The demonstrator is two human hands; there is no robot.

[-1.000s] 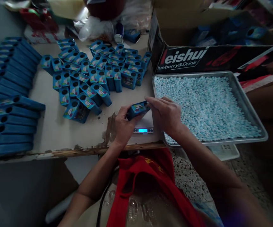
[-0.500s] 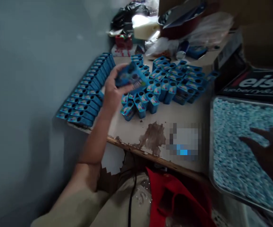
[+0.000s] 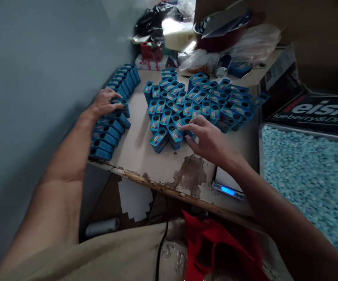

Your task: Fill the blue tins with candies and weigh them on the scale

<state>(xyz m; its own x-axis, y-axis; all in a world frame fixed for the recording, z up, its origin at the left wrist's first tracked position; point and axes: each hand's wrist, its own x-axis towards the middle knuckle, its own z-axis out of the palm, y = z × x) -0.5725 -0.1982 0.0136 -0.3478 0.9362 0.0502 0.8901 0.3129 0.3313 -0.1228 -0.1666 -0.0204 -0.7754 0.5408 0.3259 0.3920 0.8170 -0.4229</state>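
My left hand (image 3: pixel 106 102) curls over the rows at the left, with its thumb and fingers on a small blue box (image 3: pixel 124 106) that has a round dark opening in its top. Neat rows of the same boxes (image 3: pixel 104 137) run along the wall side in front of and behind that hand. Reaching in from the right, my right hand (image 3: pixel 207 138) has its thumb and forefinger around another blue box (image 3: pixel 186 121) at the front of a loose cluster (image 3: pixel 166 116). The fingers partly hide that box.
A digital scale (image 3: pixel 228 191) with a lit display lies under my right forearm. On the right, a metal tray (image 3: pixel 261 156) holds many pale blue pellets beside a printed black carton (image 3: pixel 318 109). Bags and a bowl (image 3: pixel 230 37) crowd the table's back. The front edge (image 3: pixel 157 185) is chipped.
My left hand has carried a blue box left and down to the rows by the wall. My right hand has moved left from over the tray to the loose boxes.
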